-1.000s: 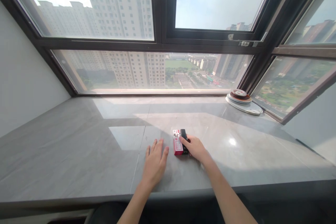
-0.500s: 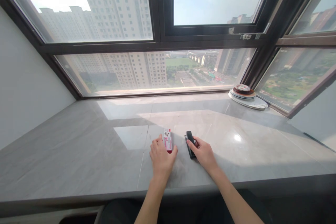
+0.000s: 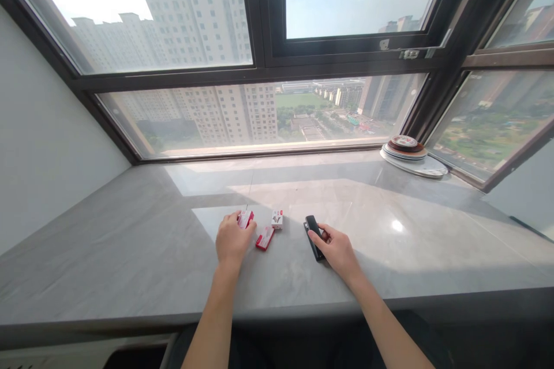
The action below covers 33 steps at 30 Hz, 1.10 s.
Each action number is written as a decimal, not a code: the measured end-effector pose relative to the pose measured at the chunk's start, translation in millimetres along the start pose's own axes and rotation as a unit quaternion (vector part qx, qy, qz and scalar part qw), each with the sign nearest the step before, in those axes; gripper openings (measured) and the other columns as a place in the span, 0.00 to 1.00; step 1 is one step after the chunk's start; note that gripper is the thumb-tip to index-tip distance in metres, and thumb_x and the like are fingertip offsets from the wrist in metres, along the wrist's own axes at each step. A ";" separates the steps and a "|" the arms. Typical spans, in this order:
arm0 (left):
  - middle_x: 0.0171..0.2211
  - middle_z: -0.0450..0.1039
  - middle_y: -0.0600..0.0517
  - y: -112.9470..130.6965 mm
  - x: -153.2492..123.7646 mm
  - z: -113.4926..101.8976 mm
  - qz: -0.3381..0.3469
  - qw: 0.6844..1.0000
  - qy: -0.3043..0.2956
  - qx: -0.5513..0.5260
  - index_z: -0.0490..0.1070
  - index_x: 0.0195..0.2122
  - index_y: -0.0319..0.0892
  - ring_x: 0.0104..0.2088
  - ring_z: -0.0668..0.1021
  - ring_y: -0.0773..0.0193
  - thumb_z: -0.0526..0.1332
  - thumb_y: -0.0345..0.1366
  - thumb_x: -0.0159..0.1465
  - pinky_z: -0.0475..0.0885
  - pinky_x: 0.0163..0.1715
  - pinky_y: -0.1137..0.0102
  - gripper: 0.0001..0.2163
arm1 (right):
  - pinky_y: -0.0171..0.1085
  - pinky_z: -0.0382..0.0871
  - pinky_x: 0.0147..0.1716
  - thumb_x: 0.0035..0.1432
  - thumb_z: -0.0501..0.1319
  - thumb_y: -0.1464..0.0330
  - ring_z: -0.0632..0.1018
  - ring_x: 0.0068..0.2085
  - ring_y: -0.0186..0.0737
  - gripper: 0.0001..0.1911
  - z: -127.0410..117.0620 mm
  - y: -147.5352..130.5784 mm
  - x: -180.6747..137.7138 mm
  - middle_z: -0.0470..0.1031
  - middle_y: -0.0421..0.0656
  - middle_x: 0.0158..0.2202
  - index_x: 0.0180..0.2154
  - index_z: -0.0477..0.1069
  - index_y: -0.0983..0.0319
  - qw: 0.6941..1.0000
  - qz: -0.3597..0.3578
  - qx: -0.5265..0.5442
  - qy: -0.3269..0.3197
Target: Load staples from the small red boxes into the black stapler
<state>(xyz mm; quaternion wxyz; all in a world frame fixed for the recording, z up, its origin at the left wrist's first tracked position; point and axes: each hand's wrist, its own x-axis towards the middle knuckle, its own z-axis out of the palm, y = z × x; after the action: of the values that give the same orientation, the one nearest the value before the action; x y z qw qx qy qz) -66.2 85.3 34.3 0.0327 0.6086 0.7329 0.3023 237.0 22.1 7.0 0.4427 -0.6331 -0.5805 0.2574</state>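
Observation:
My left hand (image 3: 234,240) is closed around a small red-and-white box (image 3: 246,218), its thumb on the near right side and its other fingers partly hidden behind. Just right of that hand, a second flat red-and-white box (image 3: 265,238) lies slanted on the stone sill. Its upper corner is close to a small white box (image 3: 277,219) with a dark picture printed on it. Farther right, my right hand (image 3: 339,251) grips a black stapler (image 3: 314,237), which rests on the sill, thumb on top and fingers along its right side.
A grey stone windowsill (image 3: 130,265) spans the view, its front edge close to my forearms. Several stacked plates (image 3: 413,162) stand in the far right corner. Dark window frames (image 3: 337,55) rise behind, with a white wall (image 3: 43,144) at left.
My left hand has moved left, away from the white box, with a red-and-white box in it. The second red-and-white box now shows, lying slanted. My right hand stays on the stapler.

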 end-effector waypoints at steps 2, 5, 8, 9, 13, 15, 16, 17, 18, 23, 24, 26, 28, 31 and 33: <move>0.49 0.76 0.44 -8.5 15.2 0.4 -0.013 1.000 -0.012 0.011 0.75 0.56 0.45 0.49 0.77 0.50 0.63 0.47 0.65 0.70 0.46 0.64 0.21 | 0.35 0.63 0.29 0.61 0.61 0.41 0.71 0.28 0.39 0.31 -0.6 -1.2 -0.2 0.70 0.38 0.25 0.47 0.81 0.60 1.000 0.000 -0.001 -0.002; 0.47 0.76 0.43 -13.6 24.4 1.8 -0.020 1.000 -0.017 0.009 0.77 0.53 0.42 0.48 0.76 0.50 0.62 0.48 0.65 0.69 0.47 0.65 0.20 | 0.35 0.64 0.29 0.61 0.60 0.42 0.71 0.28 0.40 0.30 -0.9 -2.9 -0.2 0.69 0.38 0.25 0.47 0.81 0.59 1.000 0.002 -0.002 -0.004; 0.51 0.75 0.42 -18.4 18.6 -1.7 -0.030 1.000 0.005 0.004 0.74 0.58 0.41 0.52 0.74 0.50 0.58 0.50 0.69 0.68 0.52 0.64 0.23 | 0.36 0.64 0.29 0.61 0.60 0.41 0.71 0.28 0.40 0.31 -0.3 -3.4 0.3 0.69 0.39 0.25 0.47 0.81 0.59 1.000 0.005 -0.004 -0.003; 0.53 0.74 0.42 -22.1 14.3 -4.6 -0.035 0.999 0.015 0.005 0.72 0.60 0.41 0.54 0.73 0.49 0.57 0.51 0.70 0.68 0.53 0.63 0.24 | 0.36 0.64 0.29 0.61 0.61 0.42 0.71 0.28 0.40 0.30 0.0 -3.4 0.6 0.69 0.39 0.25 0.46 0.81 0.60 1.000 0.005 -0.005 -0.003; 0.53 0.72 0.42 -46.4 -9.5 -19.4 -0.062 0.996 0.001 0.059 0.74 0.60 0.48 0.53 0.72 0.43 0.58 0.52 0.68 0.68 0.52 0.53 0.23 | 0.36 0.63 0.28 0.61 0.61 0.42 0.70 0.27 0.40 0.29 0.8 -3.4 1.3 0.69 0.39 0.25 0.46 0.81 0.59 1.000 0.005 -0.006 -0.003; 0.56 0.69 0.41 -54.8 -25.0 -24.2 -0.070 0.993 -0.010 0.096 0.75 0.58 0.50 0.55 0.70 0.40 0.59 0.53 0.68 0.68 0.52 0.49 0.22 | 0.36 0.63 0.28 0.61 0.61 0.43 0.71 0.27 0.39 0.28 0.8 -4.1 1.1 0.69 0.38 0.25 0.46 0.81 0.59 1.000 0.004 -0.006 -0.002; 0.58 0.67 0.40 -55.2 -33.2 -25.1 -0.069 0.992 0.000 0.107 0.75 0.59 0.49 0.57 0.68 0.38 0.59 0.52 0.68 0.67 0.53 0.47 0.22 | 0.36 0.63 0.28 0.61 0.62 0.44 0.71 0.27 0.39 0.28 0.8 -4.7 0.8 0.69 0.38 0.25 0.47 0.81 0.58 1.000 0.002 -0.005 -0.003; 0.62 0.64 0.40 -52.3 -41.5 -24.7 -0.063 0.991 0.018 0.113 0.74 0.60 0.49 0.59 0.66 0.37 0.58 0.51 0.69 0.67 0.54 0.46 0.22 | 0.36 0.64 0.28 0.60 0.63 0.44 0.71 0.27 0.38 0.27 0.7 -5.3 0.4 0.69 0.37 0.25 0.48 0.80 0.58 1.000 0.000 -0.003 -0.005; 0.64 0.61 0.40 -46.2 -49.5 -23.1 -0.049 0.992 0.037 0.111 0.73 0.61 0.49 0.61 0.64 0.37 0.57 0.50 0.70 0.66 0.55 0.46 0.21 | 0.36 0.64 0.29 0.60 0.64 0.45 0.71 0.27 0.38 0.27 0.7 -6.0 -0.1 0.69 0.37 0.26 0.50 0.79 0.58 1.000 -0.002 -0.001 -0.009; 0.62 0.64 0.44 9.4 -73.8 -2.9 0.093 0.995 -0.002 0.027 0.70 0.63 0.53 0.62 0.66 0.44 0.56 0.48 0.73 0.64 0.59 0.51 0.20 | 0.36 0.65 0.30 0.58 0.66 0.49 0.72 0.28 0.39 0.25 0.3 -8.7 -3.3 0.70 0.37 0.27 0.51 0.76 0.57 1.000 -0.016 -0.007 -0.016; 0.61 0.65 0.44 19.5 -74.5 2.0 0.108 0.994 -0.020 0.015 0.70 0.63 0.54 0.61 0.67 0.44 0.57 0.48 0.72 0.64 0.59 0.51 0.20 | 0.36 0.65 0.30 0.58 0.66 0.50 0.72 0.28 0.39 0.24 0.3 -9.0 -3.7 0.70 0.36 0.27 0.50 0.76 0.57 1.000 -0.017 -0.010 -0.016; 0.60 0.66 0.44 34.3 -72.8 10.5 0.129 0.990 -0.048 0.005 0.71 0.62 0.54 0.60 0.67 0.44 0.59 0.47 0.71 0.64 0.58 0.51 0.20 | 0.36 0.65 0.30 0.58 0.65 0.51 0.72 0.27 0.39 0.23 0.2 -9.4 -4.1 0.69 0.36 0.26 0.50 0.75 0.57 1.000 -0.021 -0.013 -0.017; 0.59 0.67 0.44 42.1 -69.1 16.5 0.158 0.985 -0.067 -0.001 0.72 0.60 0.55 0.60 0.67 0.45 0.60 0.43 0.70 0.63 0.58 0.51 0.17 | 0.36 0.65 0.30 0.59 0.65 0.51 0.72 0.27 0.39 0.22 0.5 -9.4 -4.0 0.68 0.35 0.26 0.49 0.74 0.57 0.999 -0.024 -0.015 -0.017; 0.57 0.68 0.45 47.0 -63.1 21.3 0.185 0.979 -0.080 -0.009 0.74 0.58 0.55 0.59 0.68 0.46 0.57 0.39 0.71 0.63 0.58 0.52 0.16 | 0.36 0.65 0.30 0.59 0.65 0.52 0.72 0.27 0.40 0.22 1.1 -9.4 -3.0 0.68 0.35 0.25 0.50 0.73 0.57 0.999 -0.025 -0.018 -0.020; 0.56 0.68 0.45 48.9 -59.3 22.9 0.187 0.978 -0.088 -0.014 0.73 0.60 0.56 0.57 0.69 0.47 0.55 0.38 0.72 0.64 0.57 0.53 0.17 | 0.36 0.65 0.30 0.59 0.65 0.52 0.73 0.27 0.40 0.23 1.2 -9.9 -2.2 0.68 0.35 0.25 0.50 0.73 0.57 0.999 -0.024 -0.020 -0.022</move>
<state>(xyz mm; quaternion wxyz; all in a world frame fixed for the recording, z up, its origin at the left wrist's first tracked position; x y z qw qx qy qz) 1.3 44.1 20.3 0.0484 0.7586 0.5959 0.2591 230.5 19.6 14.6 0.4231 -0.6216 -0.6103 0.2494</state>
